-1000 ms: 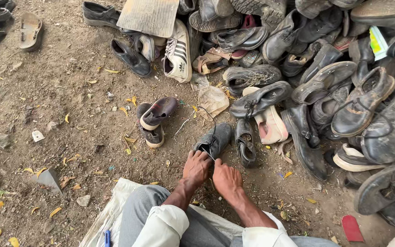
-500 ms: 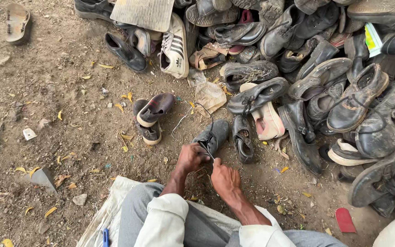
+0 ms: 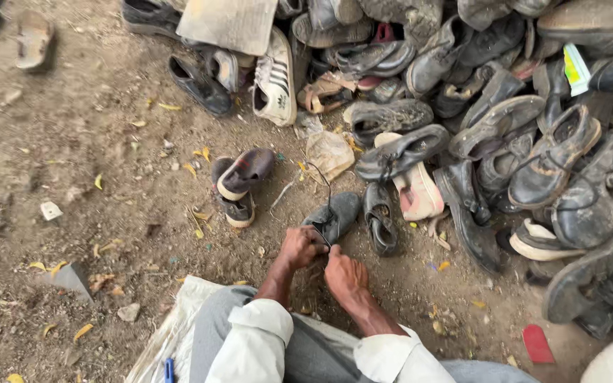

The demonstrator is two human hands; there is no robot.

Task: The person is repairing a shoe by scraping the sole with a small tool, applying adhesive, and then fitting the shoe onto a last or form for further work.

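A small grey shoe (image 3: 338,214) lies on the dirt just ahead of my knees. My left hand (image 3: 300,247) grips its near end with curled fingers. Beside it, my right hand (image 3: 345,273) touches the same end, fingers bent down; a thin dark lace (image 3: 325,186) loops up from the shoe. A matching dark shoe (image 3: 379,224) lies right of it. My rolled white sleeves and grey trousers fill the bottom of the view.
A large heap of worn dark shoes (image 3: 505,135) covers the right and top. A white sneaker (image 3: 275,81) and flat board (image 3: 230,23) lie at the top. A dark pair of slip-ons (image 3: 239,184) sits to the left. A red scrap (image 3: 537,343) lies bottom right.
Both hands have reached forward from my lap to the grey shoe and closed on its near end. The lace now stands up in a loop. The view shifted slightly.
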